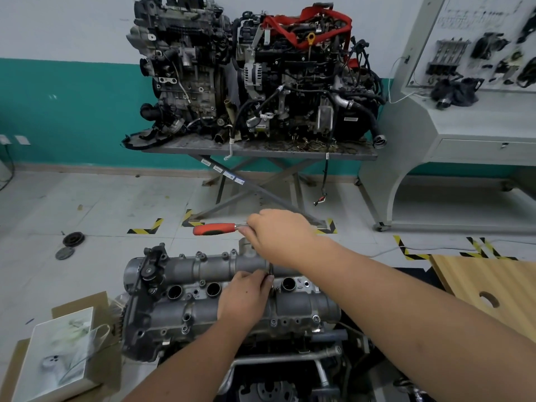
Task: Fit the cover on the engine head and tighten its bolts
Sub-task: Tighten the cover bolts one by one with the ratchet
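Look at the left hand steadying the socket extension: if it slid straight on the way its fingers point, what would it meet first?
Probably the cover's far ridge just beyond the left hand; depth is unclear.

We see an evenly lit room under soft, diffuse light with only faint shadows under the metal stand (pixel 261 153). Wide-angle distortion bends the wall stripe (pixel 66 111) and floor lines toward the edges. The white box (pixel 58 352) looks washed out with glare, and the nearest forearms appear slightly soft.

Two engines (pixel 255 74) on stand (pixel 261 150) (by wall)
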A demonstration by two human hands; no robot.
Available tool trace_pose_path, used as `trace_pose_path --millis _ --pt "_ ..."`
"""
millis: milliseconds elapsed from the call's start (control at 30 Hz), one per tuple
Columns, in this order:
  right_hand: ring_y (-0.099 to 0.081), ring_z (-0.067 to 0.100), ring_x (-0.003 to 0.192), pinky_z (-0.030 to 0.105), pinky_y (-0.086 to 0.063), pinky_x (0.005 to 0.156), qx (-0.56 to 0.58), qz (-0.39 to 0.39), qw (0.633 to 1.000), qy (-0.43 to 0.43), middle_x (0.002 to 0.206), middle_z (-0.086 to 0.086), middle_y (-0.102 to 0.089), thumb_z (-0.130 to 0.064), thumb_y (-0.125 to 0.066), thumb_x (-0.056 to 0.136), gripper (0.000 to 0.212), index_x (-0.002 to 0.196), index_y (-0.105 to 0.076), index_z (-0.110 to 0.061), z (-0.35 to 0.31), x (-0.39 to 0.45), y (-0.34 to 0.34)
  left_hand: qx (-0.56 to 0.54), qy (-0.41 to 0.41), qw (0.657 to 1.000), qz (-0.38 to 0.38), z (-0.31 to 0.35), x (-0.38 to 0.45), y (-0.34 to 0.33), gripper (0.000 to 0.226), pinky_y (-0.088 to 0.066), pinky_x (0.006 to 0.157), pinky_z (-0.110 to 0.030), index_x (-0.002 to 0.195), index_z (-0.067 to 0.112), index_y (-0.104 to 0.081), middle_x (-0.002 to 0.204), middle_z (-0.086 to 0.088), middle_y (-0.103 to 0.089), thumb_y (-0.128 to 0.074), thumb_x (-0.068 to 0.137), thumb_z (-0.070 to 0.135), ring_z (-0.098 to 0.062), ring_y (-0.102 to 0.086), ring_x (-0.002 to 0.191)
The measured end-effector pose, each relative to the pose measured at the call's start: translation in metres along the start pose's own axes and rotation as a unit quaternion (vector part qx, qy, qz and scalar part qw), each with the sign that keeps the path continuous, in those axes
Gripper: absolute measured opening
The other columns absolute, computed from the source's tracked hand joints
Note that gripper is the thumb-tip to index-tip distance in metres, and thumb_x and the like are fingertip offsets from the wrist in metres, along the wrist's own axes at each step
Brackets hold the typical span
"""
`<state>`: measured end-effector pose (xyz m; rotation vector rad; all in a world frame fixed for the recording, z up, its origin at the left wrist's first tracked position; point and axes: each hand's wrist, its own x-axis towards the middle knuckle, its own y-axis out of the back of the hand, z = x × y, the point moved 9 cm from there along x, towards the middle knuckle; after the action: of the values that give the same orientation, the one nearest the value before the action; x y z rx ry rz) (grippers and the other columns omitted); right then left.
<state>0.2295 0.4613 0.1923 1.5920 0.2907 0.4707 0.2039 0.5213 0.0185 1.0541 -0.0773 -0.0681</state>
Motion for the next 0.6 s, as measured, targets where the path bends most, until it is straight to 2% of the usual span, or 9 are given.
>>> trace_pose_path --millis 100,200,233,300,400,467,533,600 --pt "-0.055 0.027 0.076 0.032 -0.034 0.057 0.054 -0.026 0.996 -0.06 0.08 0.001 -0.055 -0.043 -0.03 0.105 0.04 0.09 -0.057 -0.018 0.003 0.004 -0.002 0.007 -0.011 1.0 0.0 0.002 0.0 0.0 0.032 -0.037 0.065 -0.031 0.102 0.034 -0.054 0.091 0.008 -0.051 -0.031 0.102 0.056 -0.018 -0.058 0.099" --pt "-0.064 0.03 0.074 0.036 -0.049 0.061 0.219 -0.069 0.965 -0.126 0.08 0.008 -0.067 -0.032 -0.038 0.102 0.034 0.086 -0.058 -0.01 0.012 0.003 -0.009 0.017 -0.02 1.0 0.009 0.002 -0.002 0.003 0.033 -0.037 0.066 -0.031 0.102 0.033 -0.056 0.087 0.01 -0.045 -0.032 0.102 0.055 -0.019 -0.059 0.097" --pt "-0.068 0.031 0.073 0.039 -0.054 0.067 0.305 -0.081 0.937 -0.152 0.078 0.01 -0.071 -0.026 -0.04 0.101 0.03 0.089 -0.059 -0.006 0.015 0.001 -0.013 0.019 -0.023 0.999 0.013 0.003 -0.003 0.003 0.033 -0.037 0.066 -0.031 0.102 0.032 -0.057 0.088 0.01 -0.047 -0.032 0.102 0.055 -0.019 -0.059 0.098" --pt "-0.07 0.03 0.066 0.042 -0.056 0.078 0.479 -0.09 0.849 -0.204 0.067 0.012 -0.071 -0.016 -0.042 0.099 0.021 0.093 -0.056 -0.002 0.017 -0.004 -0.024 0.023 -0.03 0.999 0.019 0.004 -0.003 0.002 0.034 -0.038 0.067 -0.031 0.101 0.031 -0.057 0.091 0.007 -0.055 -0.032 0.102 0.054 -0.019 -0.058 0.099" --pt "-0.068 0.034 0.066 0.045 -0.047 0.082 0.658 -0.085 0.707 -0.244 0.063 0.014 -0.07 -0.008 -0.041 0.097 0.008 0.092 -0.046 -0.005 0.012 -0.009 -0.039 0.028 -0.036 0.999 0.027 0.004 -0.002 0.002 0.035 -0.039 0.067 -0.033 0.1 0.028 -0.057 0.096 0.005 -0.061 -0.032 0.102 0.053 -0.019 -0.058 0.101" --pt "-0.071 0.03 0.07 0.034 -0.048 0.08 0.736 -0.074 0.628 -0.243 0.07 0.013 -0.073 -0.008 -0.039 0.099 0.006 0.094 -0.042 -0.008 0.007 -0.011 -0.047 0.028 -0.034 0.999 0.026 0.003 -0.002 0.001 0.034 -0.041 0.068 -0.034 0.1 0.028 -0.057 0.098 0.004 -0.063 -0.032 0.102 0.053 -0.019 -0.058 0.102" --pt "-0.073 0.022 0.072 0.023 -0.052 0.067 0.793 -0.052 0.554 -0.248 0.074 0.01 -0.074 -0.007 -0.043 0.1 0.009 0.098 -0.051 -0.004 0.007 -0.015 -0.052 0.025 -0.032 0.999 0.022 0.002 -0.002 0.0 0.034 -0.041 0.069 -0.034 0.1 0.029 -0.056 0.1 0.003 -0.062 -0.032 0.102 0.053 -0.021 -0.059 0.101" --pt "-0.072 0.02 0.077 0.019 -0.051 0.066 0.832 -0.036 0.492 -0.255 0.075 0.008 -0.073 -0.003 -0.05 0.097 0.022 0.082 -0.066 -0.004 0.008 -0.018 -0.056 0.028 -0.037 0.999 0.019 0.002 -0.002 -0.001 0.034 -0.041 0.069 -0.034 0.1 0.028 -0.057 0.099 0.003 -0.062 -0.032 0.103 0.051 -0.02 -0.058 0.103"
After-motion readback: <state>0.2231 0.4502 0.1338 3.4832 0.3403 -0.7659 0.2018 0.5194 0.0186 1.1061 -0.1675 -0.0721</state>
